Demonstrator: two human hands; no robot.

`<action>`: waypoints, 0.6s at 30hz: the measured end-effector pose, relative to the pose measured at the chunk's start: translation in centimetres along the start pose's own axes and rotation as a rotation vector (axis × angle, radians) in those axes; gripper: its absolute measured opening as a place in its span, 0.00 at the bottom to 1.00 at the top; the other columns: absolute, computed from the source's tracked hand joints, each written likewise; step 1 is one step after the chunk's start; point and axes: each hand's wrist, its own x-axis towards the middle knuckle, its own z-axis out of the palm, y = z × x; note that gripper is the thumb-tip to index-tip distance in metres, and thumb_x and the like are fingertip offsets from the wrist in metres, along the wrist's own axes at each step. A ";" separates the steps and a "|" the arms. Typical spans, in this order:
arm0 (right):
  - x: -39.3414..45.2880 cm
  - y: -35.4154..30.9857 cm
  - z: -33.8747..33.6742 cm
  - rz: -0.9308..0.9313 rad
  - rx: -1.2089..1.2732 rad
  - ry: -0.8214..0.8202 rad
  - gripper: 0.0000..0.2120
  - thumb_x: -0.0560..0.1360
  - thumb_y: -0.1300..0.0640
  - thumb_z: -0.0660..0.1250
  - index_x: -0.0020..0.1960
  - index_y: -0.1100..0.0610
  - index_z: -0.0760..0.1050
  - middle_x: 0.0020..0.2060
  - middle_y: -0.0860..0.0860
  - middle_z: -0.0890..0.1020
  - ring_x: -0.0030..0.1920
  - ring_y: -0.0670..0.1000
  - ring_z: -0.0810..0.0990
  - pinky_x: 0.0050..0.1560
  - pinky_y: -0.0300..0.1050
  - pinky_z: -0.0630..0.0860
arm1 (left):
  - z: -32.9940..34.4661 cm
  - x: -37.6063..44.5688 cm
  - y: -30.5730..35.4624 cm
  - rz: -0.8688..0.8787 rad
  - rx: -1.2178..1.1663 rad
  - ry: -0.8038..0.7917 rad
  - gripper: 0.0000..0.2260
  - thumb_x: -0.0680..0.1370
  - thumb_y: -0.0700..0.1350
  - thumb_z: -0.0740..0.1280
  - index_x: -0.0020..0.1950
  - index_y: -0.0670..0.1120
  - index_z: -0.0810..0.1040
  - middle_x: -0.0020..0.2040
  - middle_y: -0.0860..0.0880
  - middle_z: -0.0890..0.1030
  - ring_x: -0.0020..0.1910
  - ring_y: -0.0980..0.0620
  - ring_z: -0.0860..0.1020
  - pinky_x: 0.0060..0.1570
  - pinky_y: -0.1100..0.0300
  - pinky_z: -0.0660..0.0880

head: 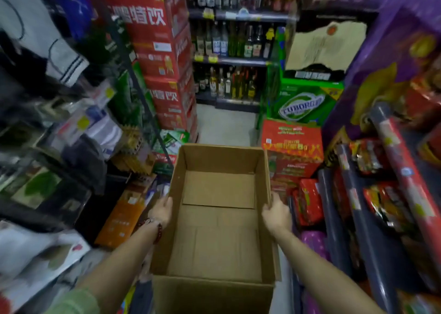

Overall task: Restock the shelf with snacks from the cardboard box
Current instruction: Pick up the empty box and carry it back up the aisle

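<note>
Single head-worn view, wide-angle, looking forward and steeply down a shop aisle. Both hands, left hand [163,210] and right hand [276,214], lie close below centre, either side of the box [218,220]. Bottle shelf [235,62] far beyond them.

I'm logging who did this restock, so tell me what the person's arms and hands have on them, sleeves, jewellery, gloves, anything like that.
Both hands are bare, with no gloves. The left hand has a bracelet of dark red beads at the wrist, and a light green sleeve shows low on that arm near the frame's bottom edge. The right hand and its forearm show no sleeve, watch or bracelet. The blur hides any rings.
</note>
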 end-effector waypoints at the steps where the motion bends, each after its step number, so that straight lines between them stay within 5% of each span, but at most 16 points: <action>1: 1.9 -1.1 -0.3 -0.013 0.002 -0.011 0.21 0.77 0.59 0.60 0.70 0.53 0.66 0.53 0.59 0.81 0.51 0.62 0.80 0.50 0.51 0.77 | -0.3 1.6 1.2 -0.014 -0.007 0.007 0.23 0.83 0.52 0.49 0.76 0.44 0.59 0.77 0.43 0.60 0.75 0.43 0.59 0.72 0.55 0.56; 9: 14.9 -8.8 -0.1 -0.004 0.003 -0.029 0.22 0.78 0.59 0.60 0.72 0.53 0.63 0.54 0.59 0.81 0.53 0.60 0.81 0.54 0.53 0.78 | -3.4 13.7 9.1 -0.106 -0.090 0.031 0.23 0.83 0.54 0.49 0.76 0.47 0.59 0.76 0.44 0.62 0.74 0.42 0.61 0.72 0.51 0.57; 14: 23.2 -12.8 2.0 0.064 0.015 -0.022 0.22 0.78 0.58 0.60 0.71 0.52 0.62 0.52 0.57 0.80 0.52 0.57 0.81 0.52 0.51 0.78 | -3.7 23.7 13.7 -0.060 -0.100 -0.025 0.22 0.83 0.51 0.51 0.76 0.45 0.60 0.75 0.41 0.63 0.73 0.40 0.62 0.69 0.53 0.58; 17: 27.8 -14.6 3.2 0.134 0.045 -0.031 0.24 0.77 0.60 0.61 0.71 0.53 0.62 0.52 0.56 0.79 0.52 0.57 0.80 0.53 0.56 0.79 | -4.0 29.3 15.8 -0.075 -0.149 -0.101 0.31 0.78 0.62 0.55 0.74 0.43 0.63 0.74 0.41 0.65 0.72 0.41 0.65 0.68 0.53 0.62; 18: 29.1 -15.2 3.4 0.148 0.061 -0.041 0.25 0.76 0.60 0.62 0.72 0.53 0.62 0.53 0.57 0.79 0.53 0.58 0.80 0.54 0.58 0.79 | -4.1 30.9 16.4 -0.103 -0.167 -0.125 0.28 0.79 0.58 0.56 0.74 0.42 0.63 0.74 0.41 0.65 0.72 0.41 0.65 0.68 0.53 0.63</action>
